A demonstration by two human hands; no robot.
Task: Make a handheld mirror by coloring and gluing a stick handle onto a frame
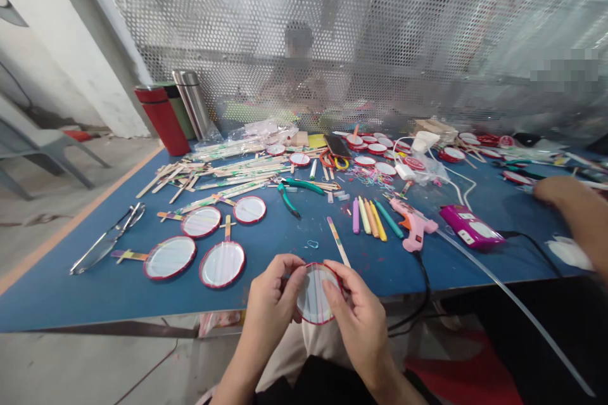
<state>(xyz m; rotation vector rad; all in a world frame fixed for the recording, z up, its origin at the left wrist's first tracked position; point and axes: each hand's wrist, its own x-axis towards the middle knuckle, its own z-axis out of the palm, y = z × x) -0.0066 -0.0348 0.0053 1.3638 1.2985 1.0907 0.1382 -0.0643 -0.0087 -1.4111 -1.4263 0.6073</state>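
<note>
Between my hands, at the table's front edge, is a round clear disc with a red rim [315, 303]. My left hand [275, 294] pinches its left side with thumb and fingers. On the other side my right hand [358, 307] grips the rim, its thumb lying on the disc's face. Just beyond the disc lies a painted craft stick [338, 241] on the blue table. To the left are several similar red-rimmed discs with coloured sticks attached, among them one disc [222, 264] close to my left hand and another disc [170, 258] farther left.
A pink glue gun [412, 222], crayon-like coloured sticks [370, 218] and a purple power strip [472, 227] sit to the right. Behind are green-handled pliers [287, 196] and piled wooden sticks [237, 180]. Glasses [107, 240] and a red flask [164, 120] stand left. Another person's arm [570, 202] reaches in.
</note>
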